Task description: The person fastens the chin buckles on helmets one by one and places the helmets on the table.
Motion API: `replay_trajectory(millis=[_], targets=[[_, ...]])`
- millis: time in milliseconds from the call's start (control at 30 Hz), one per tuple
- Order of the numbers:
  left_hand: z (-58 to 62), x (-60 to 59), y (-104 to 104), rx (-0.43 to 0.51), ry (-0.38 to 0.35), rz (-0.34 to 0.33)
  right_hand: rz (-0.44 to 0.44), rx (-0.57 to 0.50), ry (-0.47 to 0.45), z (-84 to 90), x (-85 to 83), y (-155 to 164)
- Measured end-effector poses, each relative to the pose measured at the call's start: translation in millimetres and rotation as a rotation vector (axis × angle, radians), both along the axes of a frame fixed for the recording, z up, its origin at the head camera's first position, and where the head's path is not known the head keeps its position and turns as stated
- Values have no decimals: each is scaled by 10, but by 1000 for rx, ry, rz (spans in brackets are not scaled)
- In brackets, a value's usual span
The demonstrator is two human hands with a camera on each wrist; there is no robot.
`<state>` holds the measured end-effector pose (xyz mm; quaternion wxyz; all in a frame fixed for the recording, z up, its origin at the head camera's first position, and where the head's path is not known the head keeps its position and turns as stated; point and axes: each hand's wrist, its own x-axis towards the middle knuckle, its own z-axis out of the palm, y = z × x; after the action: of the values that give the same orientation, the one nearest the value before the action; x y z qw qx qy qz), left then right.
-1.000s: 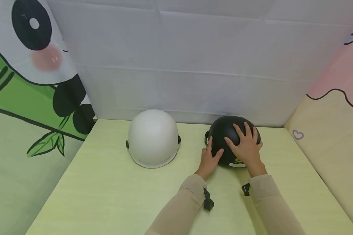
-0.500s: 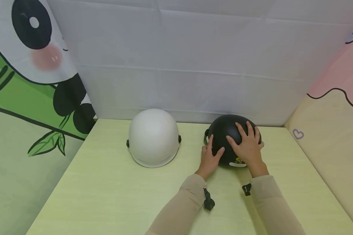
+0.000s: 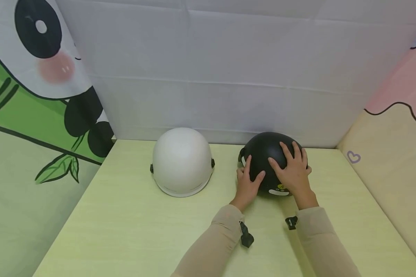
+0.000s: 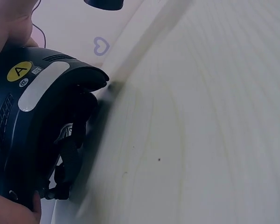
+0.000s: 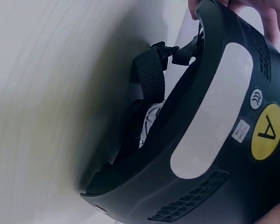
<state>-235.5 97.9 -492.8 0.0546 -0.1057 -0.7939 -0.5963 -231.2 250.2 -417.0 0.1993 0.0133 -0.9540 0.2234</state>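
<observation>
Both hands hold a black helmet (image 3: 263, 148) at the back right of the table. My left hand (image 3: 246, 188) grips its left side near the rim, thumb spread toward the front. Across the right of the dome, my right hand (image 3: 294, 175) holds it with fingers spread. The near rim stands tilted off the tabletop in both wrist views, and a dark chin strap (image 5: 150, 74) shows beneath it. A pale strip (image 5: 214, 112) and a yellow round sticker (image 5: 268, 131) marked A are on the shell. Some fingertips are hidden.
A white helmet (image 3: 182, 163) rests dome up, left of the black one. Behind both, a pale grey cloth wall (image 3: 228, 69) meets the table's (image 3: 142, 231) back edge. Printed panels flank the sides. A dark device (image 3: 247, 235) sits at the left cuff.
The black helmet has risen and tilted a little, and more of its left edge shows. Both hands have moved slightly with it, keeping their hold. The white helmet has stayed in place.
</observation>
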Motion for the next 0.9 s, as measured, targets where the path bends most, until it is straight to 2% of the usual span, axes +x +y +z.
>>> replay_trajectory(millis=[667,900], targets=[[167,48,-21,51,93,6,-3,-114,33,80,104,-1],[237,54,-35,36,129,11,-13,-171,33,101,142,5]])
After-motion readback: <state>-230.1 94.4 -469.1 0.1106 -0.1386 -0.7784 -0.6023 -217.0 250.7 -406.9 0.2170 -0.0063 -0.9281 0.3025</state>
